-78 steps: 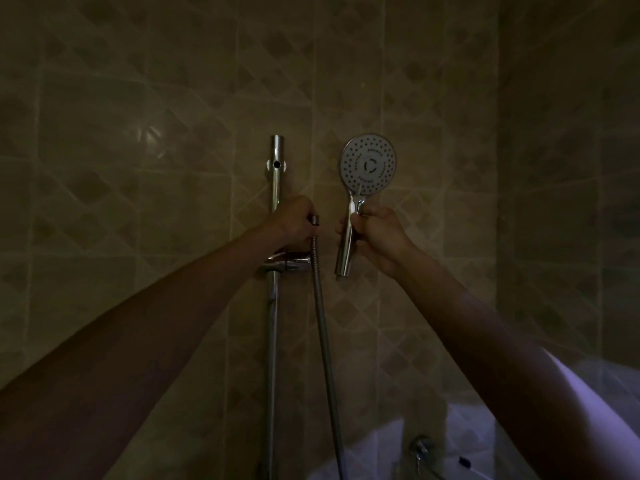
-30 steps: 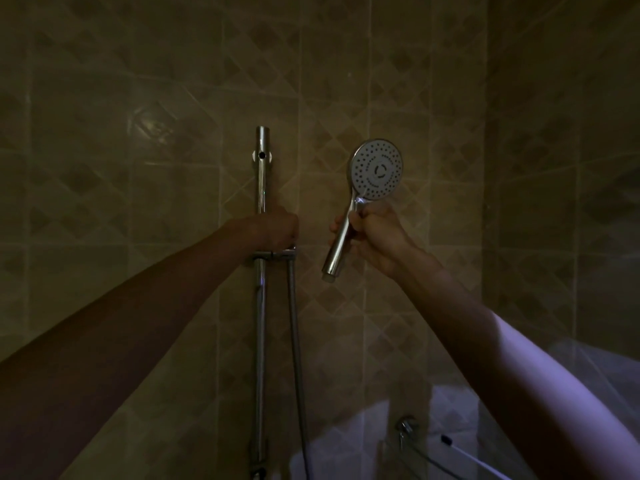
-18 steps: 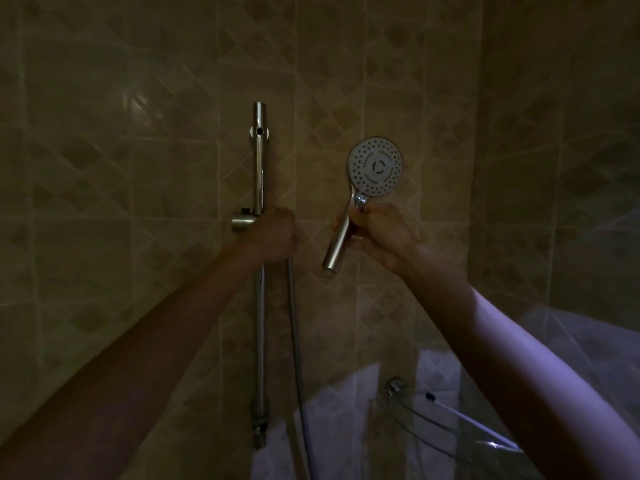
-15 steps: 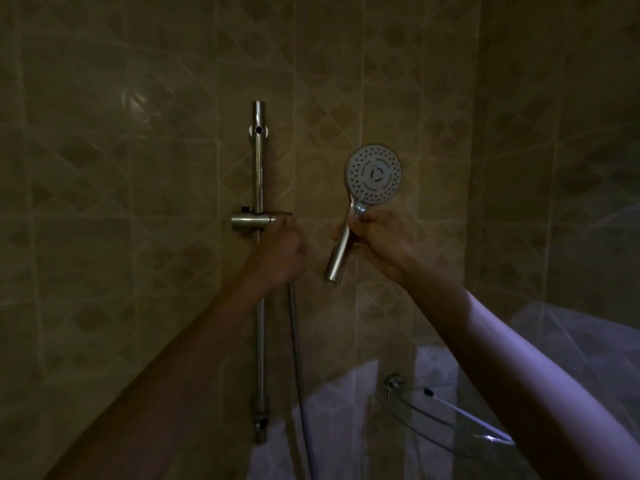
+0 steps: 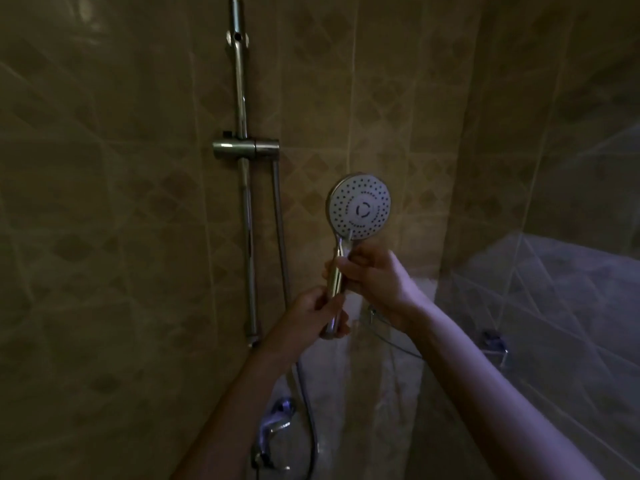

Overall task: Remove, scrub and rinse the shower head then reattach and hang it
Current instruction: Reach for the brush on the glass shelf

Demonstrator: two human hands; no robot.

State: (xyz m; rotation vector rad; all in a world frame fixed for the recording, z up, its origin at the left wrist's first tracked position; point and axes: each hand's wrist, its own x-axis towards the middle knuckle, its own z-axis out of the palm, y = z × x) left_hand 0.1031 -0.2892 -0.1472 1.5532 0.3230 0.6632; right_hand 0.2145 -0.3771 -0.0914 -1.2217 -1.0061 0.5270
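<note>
2 hands are on the shower head [image 5: 359, 206], and I read that as the detached stage of the job. My right hand [image 5: 375, 275] wraps the chrome handle just under the spray face, fingers curled round it; my left hand [image 5: 313, 311] grips the lower end of the same handle, fingers closed on it. The head stands nearly upright, nozzle face toward me, to the right of and below the slider bracket [image 5: 246, 148] on the rail [image 5: 244, 168].

That bracket is my landmark. The hose [image 5: 281, 237] hangs straight down from its right side, apart from the handle as far as I can see, and runs on toward the tap [image 5: 273, 427] well below the bracket. The cradle holds no shower head.

So, in my judgement, 1 step is done: the head is off the hose and out of the bracket. I cannot tell whether scrubbing or rinsing has happened; the light is dim, I see no brush or sponge, and no running water shows. If cleaning is behind me, 2 steps remain: screw the handle onto the hose end, then hang it in the bracket. If not, all 4 later steps remain.
</note>
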